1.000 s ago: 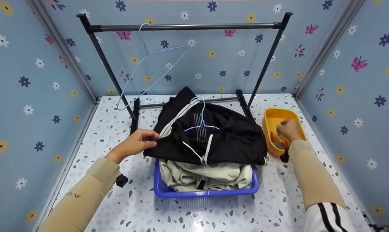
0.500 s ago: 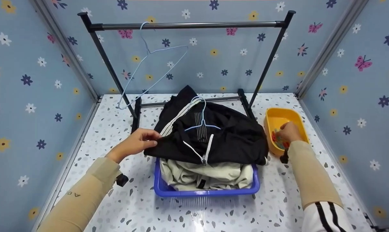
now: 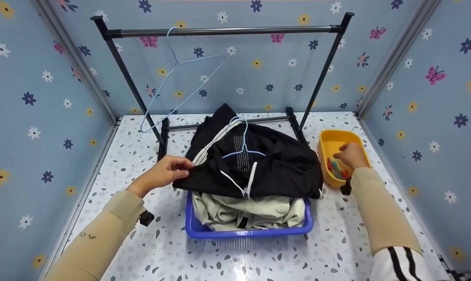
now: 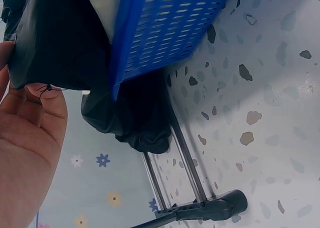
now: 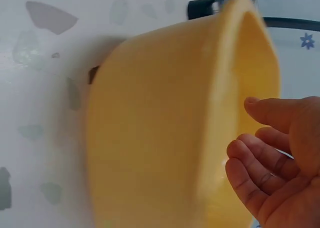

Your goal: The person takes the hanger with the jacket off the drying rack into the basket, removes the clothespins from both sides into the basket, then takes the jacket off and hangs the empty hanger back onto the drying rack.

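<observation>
The blue basket holds pale cloth; over its far part lies a black jacket, a blue hanger at its neck. Left of the basket, the left hand pinches the jacket's edge. Right of it, the right hand is over a yellow tub, grip apart. Behind the basket, another hanger hangs from a black rack.

1 blue basket on my feed. 1 black jacket over it. 2 blue hangers: one above basket, one high behind-left. 1 rack behind. 1 yellow tub right of basket, several clips, can't count. 2 hands: left hand, right hand either side.
</observation>
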A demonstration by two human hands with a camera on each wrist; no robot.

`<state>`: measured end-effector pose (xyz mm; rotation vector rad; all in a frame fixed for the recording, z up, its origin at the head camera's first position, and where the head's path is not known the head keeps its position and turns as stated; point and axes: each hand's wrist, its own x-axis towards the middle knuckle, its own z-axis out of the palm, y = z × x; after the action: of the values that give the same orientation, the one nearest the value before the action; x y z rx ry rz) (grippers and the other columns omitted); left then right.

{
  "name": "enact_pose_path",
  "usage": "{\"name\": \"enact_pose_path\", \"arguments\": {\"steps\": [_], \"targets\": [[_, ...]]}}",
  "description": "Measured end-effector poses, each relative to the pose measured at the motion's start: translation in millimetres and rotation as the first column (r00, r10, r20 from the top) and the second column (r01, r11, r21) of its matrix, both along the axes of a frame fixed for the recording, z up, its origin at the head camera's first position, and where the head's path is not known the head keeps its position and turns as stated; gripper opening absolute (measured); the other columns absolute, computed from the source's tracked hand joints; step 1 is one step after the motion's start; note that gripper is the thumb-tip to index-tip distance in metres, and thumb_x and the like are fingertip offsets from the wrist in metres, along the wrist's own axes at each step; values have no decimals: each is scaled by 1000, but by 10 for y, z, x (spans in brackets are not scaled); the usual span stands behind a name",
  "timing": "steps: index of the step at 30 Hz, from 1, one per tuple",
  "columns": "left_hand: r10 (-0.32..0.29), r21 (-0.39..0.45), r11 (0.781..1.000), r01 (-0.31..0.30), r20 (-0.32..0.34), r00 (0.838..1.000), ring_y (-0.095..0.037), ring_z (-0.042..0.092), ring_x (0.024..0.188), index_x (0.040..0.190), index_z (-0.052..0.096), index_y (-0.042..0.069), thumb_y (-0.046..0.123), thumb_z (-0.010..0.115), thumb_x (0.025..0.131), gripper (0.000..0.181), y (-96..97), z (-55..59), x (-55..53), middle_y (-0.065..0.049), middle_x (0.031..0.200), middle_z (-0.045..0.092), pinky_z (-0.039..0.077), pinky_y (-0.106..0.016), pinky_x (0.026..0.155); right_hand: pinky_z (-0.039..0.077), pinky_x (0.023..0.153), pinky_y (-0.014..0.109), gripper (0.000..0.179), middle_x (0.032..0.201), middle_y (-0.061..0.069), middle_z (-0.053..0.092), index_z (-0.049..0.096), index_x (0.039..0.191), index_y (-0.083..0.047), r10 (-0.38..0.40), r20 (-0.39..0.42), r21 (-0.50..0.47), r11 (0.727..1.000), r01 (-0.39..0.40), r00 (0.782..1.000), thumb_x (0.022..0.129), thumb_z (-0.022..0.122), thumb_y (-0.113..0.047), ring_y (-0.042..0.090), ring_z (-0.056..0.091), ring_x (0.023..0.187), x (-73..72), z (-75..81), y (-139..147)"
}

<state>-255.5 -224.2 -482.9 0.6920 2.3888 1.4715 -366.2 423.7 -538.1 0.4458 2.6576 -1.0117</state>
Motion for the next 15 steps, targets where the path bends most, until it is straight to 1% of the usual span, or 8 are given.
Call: {"name": "enact_pose_path", "arguments": {"steps": [2, 5, 9, 15], "targets": [[5, -2, 1000, -5, 4, 1000, 0, 65, 92, 123, 76, -13, -2, 67, 102, 25, 1, 9, 2, -24, 113, 77, 55, -16, 86, 46, 132, 62, 57, 164, 36, 52, 52, 156, 14, 8, -28, 23, 1000, -7, 1000, 110, 69, -16, 49, 54, 143, 7, 87, -38], [10, -18, 1000, -10, 6, 1000, 0, 65, 92, 124, 76, -12, -1, 67, 103, 26, -2, 12, 0, -26, 114, 77, 54, -17, 86, 48, 130, 60, 55, 160, 36, 55, 55, 153, 14, 12, -71, 41, 999, -9, 997, 110, 71, -16, 48, 58, 140, 34, 215, -93], [8, -25, 1000, -8, 8, 1000, 0, 64, 93, 124, 75, -13, -2, 67, 102, 26, -8, 5, -17, -31, 116, 76, 54, -16, 88, 50, 128, 61, 55, 155, 37, 57, 55, 155, 13, 25, -109, 16, 1000, -24, 994, 111, 70, -17, 48, 59, 137, 79, 367, -134], [-3, -21, 1000, 3, 0, 1000, 0, 64, 92, 124, 75, -13, -2, 67, 102, 26, -2, -8, -46, -30, 115, 76, 53, -16, 88, 48, 130, 60, 57, 157, 36, 57, 53, 159, 10, 19, -134, -34, 999, -24, 991, 113, 69, -20, 48, 58, 139, 157, 558, -172]]}}
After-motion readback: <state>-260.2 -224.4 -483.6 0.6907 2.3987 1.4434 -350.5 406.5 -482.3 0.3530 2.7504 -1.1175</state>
